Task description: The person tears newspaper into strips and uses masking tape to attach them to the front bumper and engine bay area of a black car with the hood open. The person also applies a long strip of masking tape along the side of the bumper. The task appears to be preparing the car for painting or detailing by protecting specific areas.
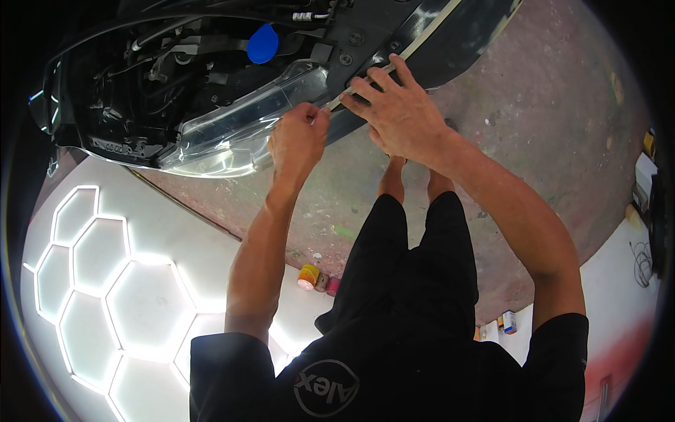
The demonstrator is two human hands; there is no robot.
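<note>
A pale strip of masking tape (pixel 430 29) runs along the dark front edge of a car, its hood area uncovered. Thumb and fingers of my left hand (pixel 301 137) are pinched together on the tape's near-left end, beside the corner of the clear headlight (pixel 235 133). My right hand (pixel 402 112) lies just to the right with its fingers spread, fingertips resting on the tape and the black bumper trim (pixel 450 60). Part of the strip is hidden beneath those fingers.
Hoses and a blue reservoir cap (pixel 263 43) show in the engine bay. Small cans (pixel 308 277) stand by the wall at lower left, below bright hexagonal lights (pixel 148 306). A small box (pixel 508 322) and a coiled cable (pixel 641 264) are at the right.
</note>
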